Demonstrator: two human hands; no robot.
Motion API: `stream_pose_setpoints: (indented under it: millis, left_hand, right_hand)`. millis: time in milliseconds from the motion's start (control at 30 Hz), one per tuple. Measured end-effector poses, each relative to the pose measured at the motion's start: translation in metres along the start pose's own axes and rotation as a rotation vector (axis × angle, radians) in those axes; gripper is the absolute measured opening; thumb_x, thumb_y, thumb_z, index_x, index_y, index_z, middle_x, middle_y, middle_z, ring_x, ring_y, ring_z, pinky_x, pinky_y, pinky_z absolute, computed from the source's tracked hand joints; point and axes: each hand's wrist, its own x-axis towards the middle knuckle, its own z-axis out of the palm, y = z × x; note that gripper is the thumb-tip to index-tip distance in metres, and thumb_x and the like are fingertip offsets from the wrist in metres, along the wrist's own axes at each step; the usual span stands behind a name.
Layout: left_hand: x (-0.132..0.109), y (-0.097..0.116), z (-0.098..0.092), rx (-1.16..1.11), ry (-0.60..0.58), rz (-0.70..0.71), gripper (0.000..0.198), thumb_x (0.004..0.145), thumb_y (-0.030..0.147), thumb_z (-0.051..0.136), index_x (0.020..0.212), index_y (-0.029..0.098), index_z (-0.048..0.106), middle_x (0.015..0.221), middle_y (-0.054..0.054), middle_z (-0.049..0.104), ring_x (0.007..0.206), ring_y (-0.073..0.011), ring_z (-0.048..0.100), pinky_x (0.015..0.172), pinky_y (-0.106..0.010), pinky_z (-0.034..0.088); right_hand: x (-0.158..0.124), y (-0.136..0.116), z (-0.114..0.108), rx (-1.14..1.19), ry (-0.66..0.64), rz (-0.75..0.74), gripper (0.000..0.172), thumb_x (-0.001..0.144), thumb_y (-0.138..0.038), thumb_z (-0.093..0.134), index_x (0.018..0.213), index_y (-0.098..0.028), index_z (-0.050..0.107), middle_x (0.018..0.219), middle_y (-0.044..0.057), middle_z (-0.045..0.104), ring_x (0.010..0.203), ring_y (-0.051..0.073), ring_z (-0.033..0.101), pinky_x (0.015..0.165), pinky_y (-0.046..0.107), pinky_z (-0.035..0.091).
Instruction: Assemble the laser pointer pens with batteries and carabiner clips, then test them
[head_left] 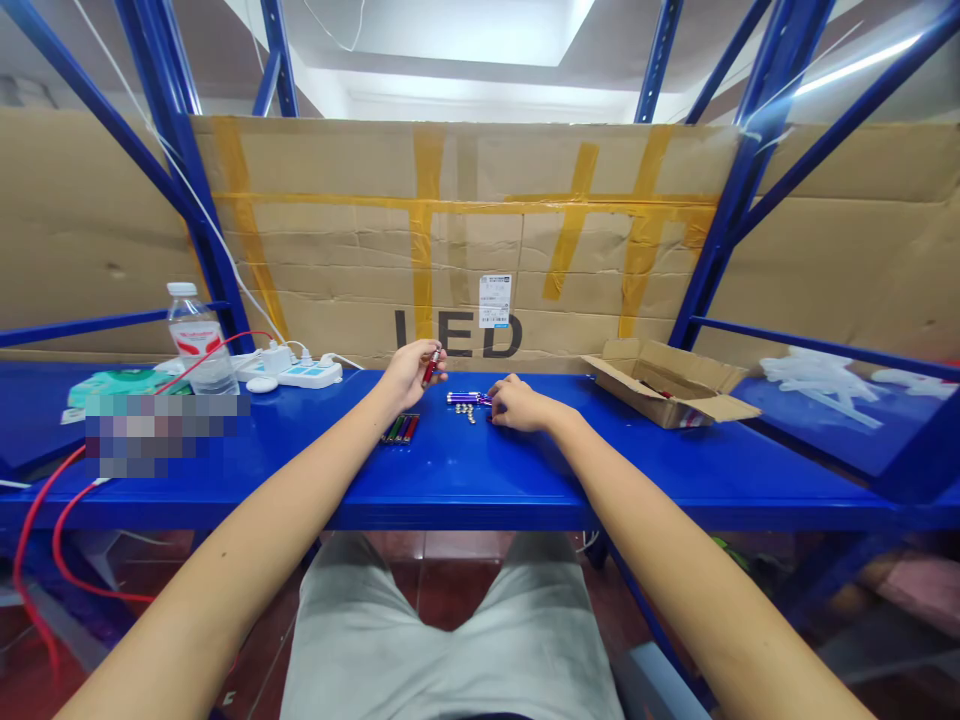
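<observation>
Blue tabletop [465,475] spans the foreground, a row of coloured tubes [410,430] lying nearest on the left. Just beyond, small silver pieces [470,410] sit immediately left of the right hand [519,404], the nearer one; its fingers curl down, gripping or not I cannot tell. Purple tubes [463,398] lie crosswise behind them. Up-left, the left hand [409,374] pinches a red tube [430,370], long axis steep, top leaning right, before taped cardboard [360,260].
</observation>
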Motion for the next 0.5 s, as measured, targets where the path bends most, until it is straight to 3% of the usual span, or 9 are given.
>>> stream_pose_setpoints:
  millis: [133,267,400,500]
  left_hand:
    - [-0.002,-0.001,0.002,0.056,-0.073,-0.019,0.019,0.072,0.017,0.063,0.089,0.016,0.054,0.071,0.000,0.059,0.041,-0.0045,0.042,0.038,-0.018,0.028]
    - [-0.004,-0.011,0.005,0.218,-0.160,-0.038,0.015,0.077,0.024,0.063,0.087,0.017,0.054,0.063,0.004,0.053,0.035,-0.0018,0.028,0.037,-0.017,0.016]
    - [-0.009,-0.025,0.012,0.576,-0.213,0.023,0.018,0.075,0.029,0.067,0.084,0.017,0.058,0.049,0.009,0.041,0.038,-0.0050,0.031,0.041,-0.020,0.021]
    - [-0.010,-0.032,0.014,0.776,-0.245,0.133,0.019,0.072,0.031,0.067,0.083,0.015,0.062,0.053,0.006,0.047,0.048,-0.0079,0.040,0.049,-0.023,0.031]
  right_hand:
    - [0.001,0.000,0.002,0.022,0.080,0.037,0.013,0.087,-0.013,0.053,0.088,-0.016,0.065,0.098,0.015,0.066,0.102,0.030,0.052,0.086,0.037,0.040]
    - [0.004,0.004,0.004,0.408,0.223,0.039,0.012,0.091,-0.011,0.044,0.088,-0.018,0.054,0.091,0.009,0.068,0.090,0.022,0.059,0.081,0.033,0.042]
    - [0.009,0.003,0.006,0.807,0.256,0.004,0.012,0.092,-0.015,0.043,0.082,-0.019,0.047,0.072,0.001,0.064,0.072,0.016,0.059,0.073,0.029,0.044]
    - [0.011,0.001,0.008,1.009,0.233,-0.021,0.010,0.090,-0.019,0.046,0.080,-0.019,0.047,0.065,-0.002,0.058,0.063,0.014,0.057,0.065,0.027,0.044]
